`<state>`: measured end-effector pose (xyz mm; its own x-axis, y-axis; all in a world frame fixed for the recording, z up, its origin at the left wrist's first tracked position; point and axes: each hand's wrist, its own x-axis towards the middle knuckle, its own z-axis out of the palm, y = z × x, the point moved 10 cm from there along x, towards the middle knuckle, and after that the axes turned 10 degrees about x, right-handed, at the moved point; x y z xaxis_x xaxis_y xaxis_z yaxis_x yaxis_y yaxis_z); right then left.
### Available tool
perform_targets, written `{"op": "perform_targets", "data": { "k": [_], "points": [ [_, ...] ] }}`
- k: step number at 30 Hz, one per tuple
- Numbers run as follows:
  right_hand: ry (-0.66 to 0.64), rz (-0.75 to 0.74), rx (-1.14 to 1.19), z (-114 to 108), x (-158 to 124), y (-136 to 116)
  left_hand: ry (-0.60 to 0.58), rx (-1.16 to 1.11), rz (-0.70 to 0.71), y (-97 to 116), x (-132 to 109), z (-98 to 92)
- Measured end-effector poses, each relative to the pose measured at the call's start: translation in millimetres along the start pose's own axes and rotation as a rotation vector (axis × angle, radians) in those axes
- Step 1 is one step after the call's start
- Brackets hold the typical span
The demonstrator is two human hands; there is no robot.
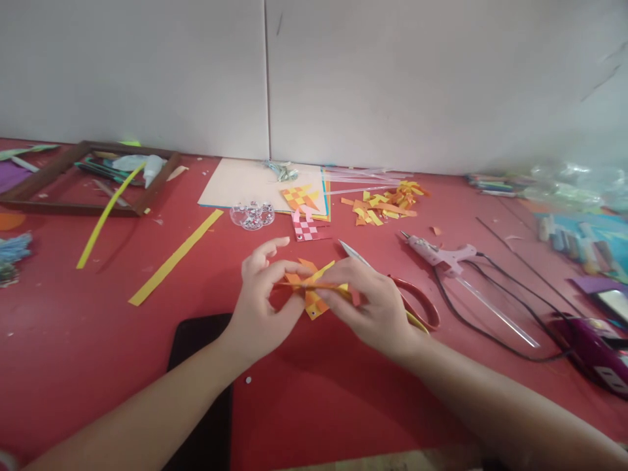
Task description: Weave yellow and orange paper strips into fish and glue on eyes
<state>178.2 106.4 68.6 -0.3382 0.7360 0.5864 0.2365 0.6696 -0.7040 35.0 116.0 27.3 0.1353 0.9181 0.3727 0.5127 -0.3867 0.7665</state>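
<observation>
My left hand (269,294) pinches one end of a thin orange paper strip (321,286), seen nearly edge-on. My right hand (370,302) grips the strip's other end between thumb and fingers. Just behind and below it is an orange and yellow woven paper fish (315,307) with a small eye; the hands partly cover it. Beside my right hand lie scissors (426,302) with red and yellow handles, their blade pointing up and left. Farther back rest a pink and white woven paper fish (305,226) and a yellow and orange woven one (298,196).
A pink glue gun (439,254) with a black cord lies to the right. Paper scraps (385,204), a clear container of eyes (252,214) and paper sheets (235,183) are at the back. Yellow strips (176,258), a wooden frame (63,208) and a black flat object (201,392) are leftward.
</observation>
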Motion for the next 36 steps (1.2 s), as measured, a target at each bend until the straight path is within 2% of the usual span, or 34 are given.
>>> {"op": "perform_targets", "data": {
  "k": [3,6,10,15,20,25,27,30,33,36],
  "points": [
    [0.061,0.449,0.282,0.4,-8.2,42.8,-0.059,-0.167,-0.053,-1.7,-1.1,5.8],
    [0.035,0.625,0.437,10.1,-16.4,54.3,-0.084,-0.301,-0.177,-10.5,-0.7,8.5],
    [-0.025,0.625,0.367,14.6,-17.8,50.4,-0.051,-0.435,-0.292,-21.2,2.4,7.6],
    [-0.044,0.524,0.239,11.0,-12.9,41.4,-0.038,-0.52,-0.376,-31.3,2.6,10.7],
    [-0.065,0.446,0.18,11.1,-9.8,34.0,-0.025,-0.493,-0.381,-32.0,2.3,8.1],
    [-0.024,0.469,0.193,7.8,-12.3,39.8,-0.018,-0.52,-0.348,-30.1,6.7,9.1],
    [0.064,0.386,0.123,-6.1,-7.8,34.8,0.035,-0.527,-0.305,-29.5,8.4,4.5],
    [0.174,0.043,-0.129,-28.8,3.1,1.5,0.058,-0.542,-0.351,-36.5,5.6,4.2],
    [0.157,-0.293,-0.344,-29.7,4.1,-30.9,-0.107,-0.63,-0.427,-35.8,0.9,21.8],
    [0.124,-0.397,-0.417,-25.7,1.6,-36.6,-0.297,-0.76,-0.46,-24.6,-4.2,39.9]
  ]
}}
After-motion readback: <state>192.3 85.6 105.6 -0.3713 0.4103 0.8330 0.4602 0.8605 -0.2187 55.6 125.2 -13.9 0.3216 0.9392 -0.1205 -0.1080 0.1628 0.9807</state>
